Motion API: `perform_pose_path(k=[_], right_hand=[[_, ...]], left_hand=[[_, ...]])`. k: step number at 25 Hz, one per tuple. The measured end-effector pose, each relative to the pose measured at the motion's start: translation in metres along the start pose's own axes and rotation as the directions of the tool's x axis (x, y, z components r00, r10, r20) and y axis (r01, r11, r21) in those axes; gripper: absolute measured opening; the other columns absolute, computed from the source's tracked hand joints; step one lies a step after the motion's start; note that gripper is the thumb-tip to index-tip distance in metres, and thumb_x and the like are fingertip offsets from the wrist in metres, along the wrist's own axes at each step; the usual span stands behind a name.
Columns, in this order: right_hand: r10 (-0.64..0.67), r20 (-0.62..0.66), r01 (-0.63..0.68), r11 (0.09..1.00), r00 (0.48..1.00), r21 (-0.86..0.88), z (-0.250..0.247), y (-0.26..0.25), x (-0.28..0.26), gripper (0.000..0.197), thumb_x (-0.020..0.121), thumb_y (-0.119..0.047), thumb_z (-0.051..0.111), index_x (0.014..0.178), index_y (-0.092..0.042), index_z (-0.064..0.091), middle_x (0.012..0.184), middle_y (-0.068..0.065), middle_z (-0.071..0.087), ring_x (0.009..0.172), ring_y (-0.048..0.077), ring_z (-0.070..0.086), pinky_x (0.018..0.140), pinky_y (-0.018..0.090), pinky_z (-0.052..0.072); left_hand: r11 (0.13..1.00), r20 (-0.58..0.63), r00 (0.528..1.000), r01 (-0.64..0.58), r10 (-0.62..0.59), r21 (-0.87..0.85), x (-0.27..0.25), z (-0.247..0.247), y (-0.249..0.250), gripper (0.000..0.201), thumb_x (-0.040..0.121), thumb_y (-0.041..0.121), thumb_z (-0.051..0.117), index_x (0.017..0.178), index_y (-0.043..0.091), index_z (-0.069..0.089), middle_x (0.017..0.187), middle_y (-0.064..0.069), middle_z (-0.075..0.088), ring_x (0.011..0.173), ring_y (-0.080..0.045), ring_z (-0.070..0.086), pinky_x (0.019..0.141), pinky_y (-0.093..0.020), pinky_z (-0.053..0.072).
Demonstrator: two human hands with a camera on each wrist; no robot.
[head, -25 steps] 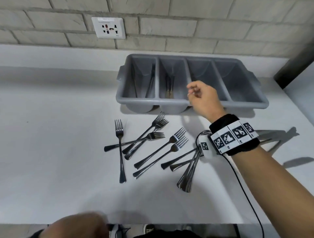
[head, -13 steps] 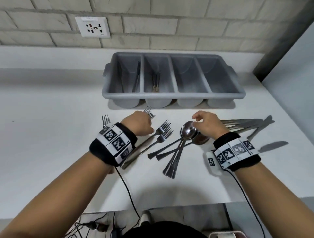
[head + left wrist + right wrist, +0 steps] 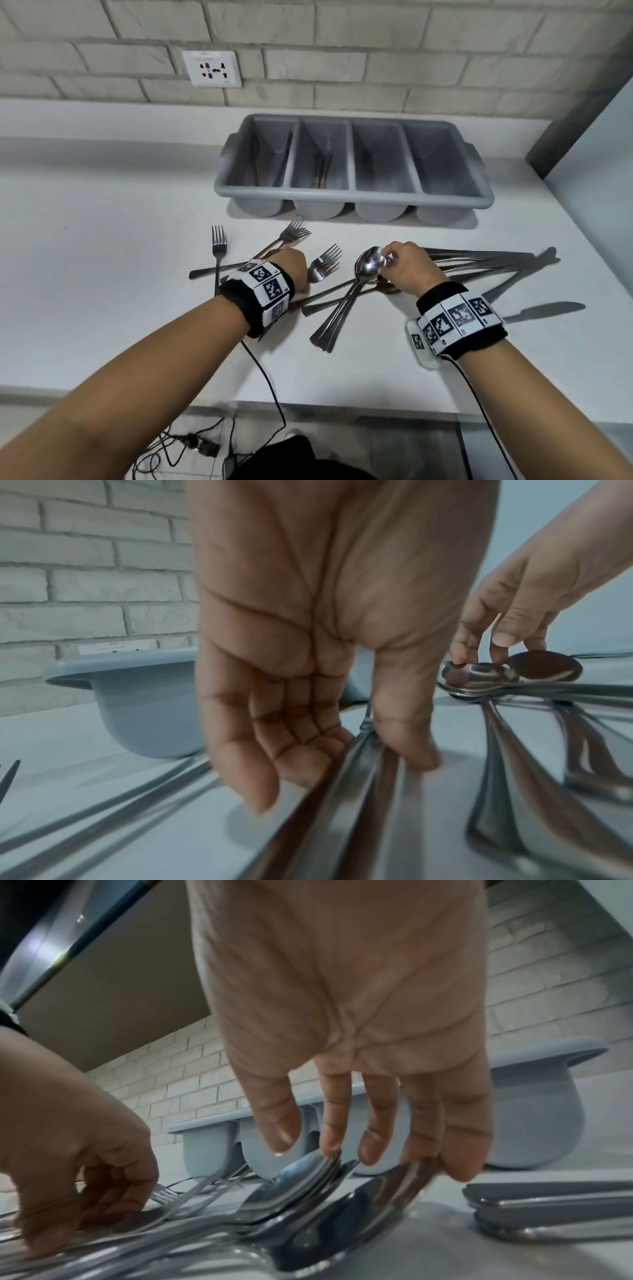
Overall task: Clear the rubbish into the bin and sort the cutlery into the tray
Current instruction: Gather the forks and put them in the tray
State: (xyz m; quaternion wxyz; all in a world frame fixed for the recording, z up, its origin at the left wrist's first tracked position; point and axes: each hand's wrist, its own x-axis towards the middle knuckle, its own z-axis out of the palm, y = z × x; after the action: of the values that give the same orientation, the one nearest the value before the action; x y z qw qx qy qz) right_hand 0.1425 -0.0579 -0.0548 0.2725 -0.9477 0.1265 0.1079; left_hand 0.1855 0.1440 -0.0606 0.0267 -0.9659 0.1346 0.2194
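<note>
The grey four-compartment tray (image 3: 352, 200) stands at the back of the white counter; a few dark utensils lie in its two left compartments. Several forks (image 3: 325, 263) lie in front of it on the left. My left hand (image 3: 305, 274) is down among them, and in the left wrist view its thumb and fingers (image 3: 308, 764) pinch two fork handles (image 3: 363, 772). Stacked spoons (image 3: 368, 265) lie in the middle, bowls tilted up. My right hand (image 3: 387, 260) pinches the bowls at their rim (image 3: 308, 1167). No rubbish or bin is in view.
Several knives (image 3: 496, 260) lie fanned to the right of the spoons, one knife (image 3: 544, 310) apart nearer the edge. A wall socket (image 3: 212, 73) sits on the brick wall. Cables hang below the counter's front edge (image 3: 308, 401).
My right hand came back from over the tray down to the spoon bowls. My left hand rose from the front edge onto the forks. Over the last half second both hands barely moved.
</note>
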Motion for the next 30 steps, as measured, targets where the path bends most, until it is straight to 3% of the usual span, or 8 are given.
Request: perform_pose_path(k=[7, 11, 14, 16, 18, 21, 25, 30], right_hand=[[0.034, -0.024, -0.037, 0.989, 0.999, -0.142, -0.004, -0.015, -0.009, 0.032, 0.084, -0.025, 0.058, 0.115, -0.019, 0.058, 0.126, 0.011, 0.049, 0.12, 0.033, 0.045, 0.103, 0.045, 0.041], [-0.092, -0.063, 0.083, 0.987, 0.994, -0.14, -0.011, -0.052, -0.017, 0.037, 0.085, -0.024, 0.057, 0.121, -0.018, 0.057, 0.129, 0.01, 0.052, 0.118, 0.029, 0.049, 0.101, 0.038, 0.041], [-0.192, 0.07, 0.197, 0.978, 0.979, -0.072, -0.001, -0.087, -0.008, 0.035, 0.085, -0.023, 0.06, 0.119, -0.016, 0.058, 0.125, 0.008, 0.057, 0.106, 0.023, 0.056, 0.092, 0.03, 0.043], [-0.217, 0.163, 0.237, 0.965, 0.962, -0.113, 0.015, -0.108, 0.004, 0.033, 0.085, -0.023, 0.06, 0.117, -0.017, 0.059, 0.124, 0.008, 0.057, 0.101, 0.022, 0.056, 0.089, 0.03, 0.044], [-0.225, 0.212, 0.262, 0.95, 0.951, -0.168, 0.032, -0.125, 0.015, 0.032, 0.085, -0.021, 0.059, 0.117, -0.018, 0.06, 0.124, 0.007, 0.057, 0.101, 0.023, 0.055, 0.085, 0.029, 0.043], [-0.26, 0.241, 0.325, 0.9, 0.935, -0.29, 0.053, -0.143, 0.027, 0.04, 0.084, -0.026, 0.061, 0.123, -0.022, 0.055, 0.134, 0.006, 0.046, 0.121, 0.027, 0.042, 0.097, 0.038, 0.043], [-0.256, 0.314, 0.381, 0.809, 0.914, -0.448, 0.066, -0.151, 0.035, 0.052, 0.078, -0.036, 0.067, 0.126, -0.028, 0.051, 0.142, 0.004, 0.036, 0.134, 0.029, 0.026, 0.103, 0.047, 0.038], [-0.21, 0.32, 0.351, 0.799, 0.924, -0.488, 0.072, -0.15, 0.042, 0.033, 0.084, -0.013, 0.058, 0.116, -0.022, 0.058, 0.132, 0.005, 0.044, 0.121, 0.033, 0.036, 0.095, 0.045, 0.04]], left_hand=[[0.977, -0.085, 0.995, 0.027, -0.046, -0.212, -0.01, -0.002, 0.004, 0.035, 0.087, 0.01, 0.045, 0.121, 0.003, 0.053, 0.125, -0.014, 0.059, 0.116, -0.029, 0.058, 0.093, -0.035, 0.048], [0.885, -0.308, 0.951, -0.125, -0.022, -0.449, -0.023, -0.036, -0.019, 0.029, 0.094, 0.007, 0.039, 0.121, 0.003, 0.051, 0.12, -0.019, 0.062, 0.111, -0.033, 0.057, 0.087, -0.034, 0.042], [0.849, -0.39, 0.91, -0.09, -0.142, -0.52, -0.028, -0.044, -0.063, 0.028, 0.095, 0.007, 0.037, 0.115, 0.003, 0.056, 0.118, -0.02, 0.063, 0.114, -0.035, 0.056, 0.091, -0.032, 0.039], [0.85, -0.322, 0.907, 0.068, -0.27, -0.522, -0.026, -0.035, -0.095, 0.03, 0.095, 0.016, 0.039, 0.112, -0.002, 0.057, 0.119, -0.025, 0.062, 0.116, -0.039, 0.053, 0.095, -0.035, 0.041], [0.833, -0.232, 0.9, 0.211, -0.37, -0.511, -0.024, -0.023, -0.117, 0.036, 0.09, 0.025, 0.048, 0.107, -0.005, 0.059, 0.114, -0.025, 0.063, 0.111, -0.039, 0.057, 0.088, -0.035, 0.046], [0.809, -0.135, 0.894, 0.311, -0.427, -0.499, -0.023, -0.011, -0.13, 0.039, 0.081, 0.031, 0.062, 0.101, -0.002, 0.063, 0.1, -0.016, 0.064, 0.101, -0.035, 0.063, 0.073, -0.03, 0.045], [0.841, -0.041, 0.919, 0.339, -0.392, -0.422, -0.014, -0.004, -0.13, 0.029, 0.081, 0.033, 0.065, 0.09, 0.006, 0.061, 0.105, -0.013, 0.067, 0.098, -0.029, 0.065, 0.071, -0.029, 0.047], [0.889, -0.021, 0.95, 0.285, -0.313, -0.359, -0.006, -0.008, -0.131, 0.026, 0.085, 0.011, 0.054, 0.105, -0.002, 0.063, 0.115, -0.017, 0.065, 0.106, -0.031, 0.062, 0.08, -0.031, 0.05]])
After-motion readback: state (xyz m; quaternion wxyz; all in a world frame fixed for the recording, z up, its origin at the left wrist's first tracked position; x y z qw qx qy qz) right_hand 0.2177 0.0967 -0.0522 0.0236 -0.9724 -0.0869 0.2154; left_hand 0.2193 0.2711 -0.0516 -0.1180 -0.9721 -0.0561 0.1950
